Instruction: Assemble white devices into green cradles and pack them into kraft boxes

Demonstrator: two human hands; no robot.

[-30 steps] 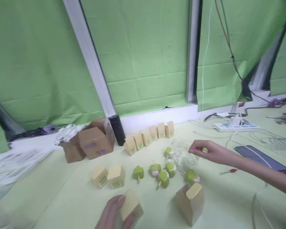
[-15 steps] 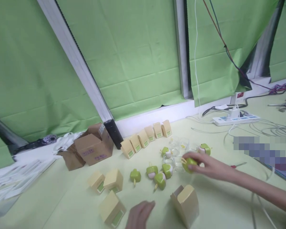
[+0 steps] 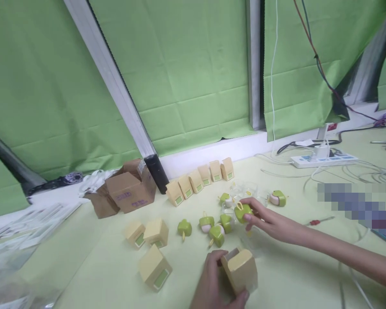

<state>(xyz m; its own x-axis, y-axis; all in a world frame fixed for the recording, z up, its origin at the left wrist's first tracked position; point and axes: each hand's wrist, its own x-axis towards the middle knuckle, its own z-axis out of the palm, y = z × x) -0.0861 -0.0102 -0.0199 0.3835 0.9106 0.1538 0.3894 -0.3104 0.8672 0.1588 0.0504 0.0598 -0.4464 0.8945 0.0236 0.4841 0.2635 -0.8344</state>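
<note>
My left hand [image 3: 212, 281] is wrapped round a small tan cardboard box [image 3: 244, 270] at the front of the table; the box's top flap is open. In my right hand [image 3: 260, 219] a green-capped trinket with a yellow loop [image 3: 242, 212] is pinched between thumb and fingers, above the table. Under and behind that hand lie clear plastic packs [image 3: 249, 189], partly hidden. Several like trinkets, green with pale undersides, lie to the left, among them one trinket [image 3: 216, 235] near the box. Another trinket [image 3: 278, 198] rests to the right.
Several tan boxes [image 3: 197, 181] stand in a row at the back. More boxes [image 3: 155, 267] lie at the left front. A brown carton [image 3: 130, 191] and a black cylinder [image 3: 156, 174] stand behind. A power strip [image 3: 323, 160], cables and a red-handled screwdriver [image 3: 315, 222] are at the right.
My left hand has reached right and taken hold of the open tan box, which has shifted slightly left. My right hand has moved a little left and up with the green trinket.
</note>
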